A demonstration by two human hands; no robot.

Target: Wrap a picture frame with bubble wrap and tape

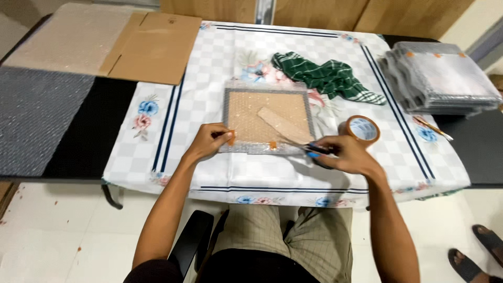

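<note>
Bubble-wrapped tan flat package (264, 118), brown tape strip (283, 126) across top.

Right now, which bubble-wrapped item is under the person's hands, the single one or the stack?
The single bubble-wrapped packet at the table's middle: the left hand presses its near edge. The stack lies untouched at the far right.

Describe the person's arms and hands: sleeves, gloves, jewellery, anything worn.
Both arms are bare from the upper arm down, with no sleeves showing. The left hand and right hand are gloveless; no watch, ring or bracelet can be seen. Checked khaki shorts cover the lap.
</note>
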